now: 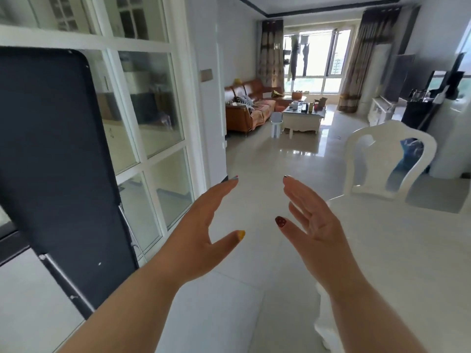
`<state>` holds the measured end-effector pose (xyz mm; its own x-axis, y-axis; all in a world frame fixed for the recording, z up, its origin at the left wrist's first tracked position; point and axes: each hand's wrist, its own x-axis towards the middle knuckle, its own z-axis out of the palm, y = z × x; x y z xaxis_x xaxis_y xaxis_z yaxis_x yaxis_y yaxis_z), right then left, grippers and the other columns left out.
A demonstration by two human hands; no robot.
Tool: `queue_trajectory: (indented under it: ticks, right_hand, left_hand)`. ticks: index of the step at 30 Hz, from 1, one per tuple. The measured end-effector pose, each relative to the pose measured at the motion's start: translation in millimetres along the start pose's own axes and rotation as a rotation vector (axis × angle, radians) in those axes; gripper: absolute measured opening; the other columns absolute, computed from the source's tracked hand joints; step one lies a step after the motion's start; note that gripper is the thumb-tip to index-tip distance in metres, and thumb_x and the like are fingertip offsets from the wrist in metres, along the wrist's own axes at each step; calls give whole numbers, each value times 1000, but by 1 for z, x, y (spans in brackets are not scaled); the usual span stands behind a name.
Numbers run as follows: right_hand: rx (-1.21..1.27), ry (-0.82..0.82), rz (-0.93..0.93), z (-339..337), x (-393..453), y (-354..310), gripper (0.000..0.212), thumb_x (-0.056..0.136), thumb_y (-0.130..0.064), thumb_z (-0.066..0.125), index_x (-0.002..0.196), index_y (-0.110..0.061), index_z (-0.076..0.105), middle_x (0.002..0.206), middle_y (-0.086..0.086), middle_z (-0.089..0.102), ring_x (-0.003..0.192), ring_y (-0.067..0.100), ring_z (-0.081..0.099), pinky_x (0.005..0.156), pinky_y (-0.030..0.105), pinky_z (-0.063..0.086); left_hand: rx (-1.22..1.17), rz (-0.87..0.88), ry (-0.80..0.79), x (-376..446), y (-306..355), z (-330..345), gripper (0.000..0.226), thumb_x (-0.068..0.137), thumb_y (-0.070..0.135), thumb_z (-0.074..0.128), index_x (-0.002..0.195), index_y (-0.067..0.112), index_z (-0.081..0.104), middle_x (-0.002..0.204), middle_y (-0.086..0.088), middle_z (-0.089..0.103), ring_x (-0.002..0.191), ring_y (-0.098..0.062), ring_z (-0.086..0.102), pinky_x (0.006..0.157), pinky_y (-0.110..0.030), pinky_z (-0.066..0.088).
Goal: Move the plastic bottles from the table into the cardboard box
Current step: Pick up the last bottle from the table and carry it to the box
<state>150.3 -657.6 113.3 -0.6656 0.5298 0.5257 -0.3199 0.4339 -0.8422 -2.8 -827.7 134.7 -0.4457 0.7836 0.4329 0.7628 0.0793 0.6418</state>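
Observation:
No plastic bottle and no cardboard box is in sight in the head view. My left hand [201,233] and my right hand [313,230] are raised in front of me over the floor, palms facing each other, fingers spread, a gap between them. Both hold nothing. The white table [407,263] lies at the lower right, under and beside my right forearm, and its visible top is bare.
A dark folded panel [56,161] leans against the glass partition [153,105] on the left. A white chair [387,159] stands behind the table. Pale tiled floor [267,161] runs ahead to a sofa [247,108] and a coffee table [303,118].

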Motion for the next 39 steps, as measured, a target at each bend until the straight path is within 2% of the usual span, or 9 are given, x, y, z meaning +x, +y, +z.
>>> queue_trajectory:
  ticks: [4,8,12,16,22,25,29,33,39]
  right_hand:
    - [-67,1,0,-2,65,40,64,86,-23,69,143,-41,48,149,-21,51,140,2,44,116,40,36]
    - [-118,96,30,-13,124,89,64,85,-20,69,143,-39,48,148,-20,51,140,3,44,117,42,36]
    - [-202,219,79,-31,174,134,64,88,-16,70,143,-40,48,148,-23,50,140,1,43,117,41,35]
    - [-331,405,150,-62,207,164,63,89,-12,72,142,-39,50,146,-25,52,137,-1,46,116,38,37]
    - [-405,701,228,-133,219,196,63,87,-7,73,140,-34,52,141,-21,58,134,2,51,114,40,41]
    - [-457,805,251,-181,221,213,63,88,-6,72,140,-34,52,140,-22,58,134,3,52,114,41,42]
    - [-513,897,274,-249,222,229,63,89,-7,71,141,-37,51,140,-23,58,134,2,51,113,41,42]
    - [-571,1008,315,-304,218,235,63,90,-9,70,142,-39,50,141,-25,56,134,0,50,113,36,41]
    - [-646,1196,425,-362,202,244,61,90,-8,70,141,-37,51,141,-22,58,133,0,51,113,35,42]
  left_hand:
    - [-26,38,-1,75,-47,11,81,87,42,68,148,62,19,153,46,23,140,21,20,101,-2,20]
    - [-53,131,-52,164,-98,35,82,87,41,70,148,62,20,146,54,22,133,31,19,91,9,20]
    - [-143,236,-175,263,-140,66,82,86,36,72,150,56,25,155,36,30,143,12,27,106,-11,24]
    - [-165,375,-287,361,-153,114,85,85,34,74,149,57,24,151,43,28,141,15,27,105,-4,22]
    - [-361,527,-507,458,-125,221,80,79,43,68,152,43,34,152,28,41,142,6,34,109,-17,32]
    - [-429,586,-583,493,-103,279,80,79,33,72,151,39,37,150,25,44,137,12,38,104,-5,32]
    - [-512,630,-674,533,-64,353,80,81,19,75,151,34,38,144,19,51,136,2,46,105,-13,38]
    - [-569,684,-771,563,-28,422,78,81,24,71,150,37,38,146,20,50,138,-4,47,103,-27,44]
    - [-658,786,-939,592,21,518,78,79,34,67,148,49,33,149,29,45,137,1,47,107,-34,39]
